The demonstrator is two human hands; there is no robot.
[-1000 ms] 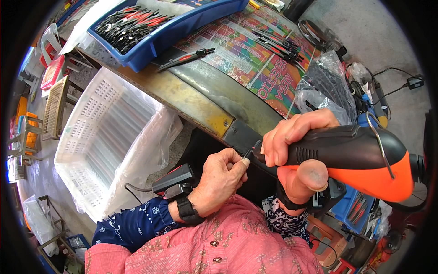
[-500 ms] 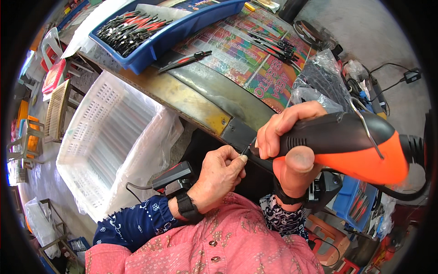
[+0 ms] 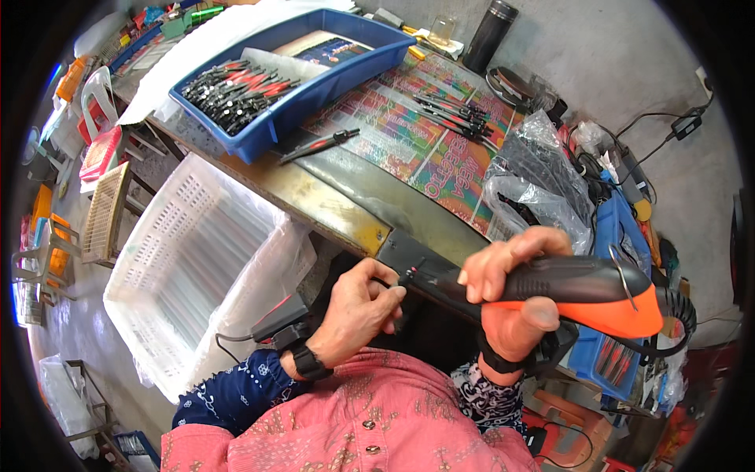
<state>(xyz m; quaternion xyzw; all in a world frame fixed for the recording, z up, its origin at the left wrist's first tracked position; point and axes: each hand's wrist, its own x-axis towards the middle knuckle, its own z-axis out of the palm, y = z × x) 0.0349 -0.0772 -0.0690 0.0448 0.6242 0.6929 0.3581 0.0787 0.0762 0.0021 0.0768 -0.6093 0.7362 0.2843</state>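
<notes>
I have the right hand (image 3: 507, 326) just right of centre, wrapped round the black-and-orange tool (image 3: 582, 287), fingers over the top and thumb along the near side. The tool lies nearly level, its nose toward the middle of the frame; I can't tell from here whether the nose touches the black block (image 3: 405, 253) at the table's edge. A bent metal hanger (image 3: 624, 275) stands at the tool's rear end, and a coiled cord (image 3: 683, 311) loops beside it.

My left hand (image 3: 354, 307), left of the nose, is curled narrow, thumb close to the forefinger just beside the block. I can't tell whether anything is pinched between them.

Farther out, the table (image 3: 338, 206) runs from the centre to the upper left. One slim black-and-red piece (image 3: 321, 145) lies on it, near the blue tray (image 3: 287, 122) in the upper part of the frame, which holds a heap (image 3: 244, 90) of similar pieces. A looser bunch (image 3: 456, 116) lies right of the tray, with a plastic bag (image 3: 543, 169) below it at right. A dark flask (image 3: 489, 38) stands at the top. At left, below the table edge, sits a white basket (image 3: 177, 212) with clear plastic over its side.
</notes>
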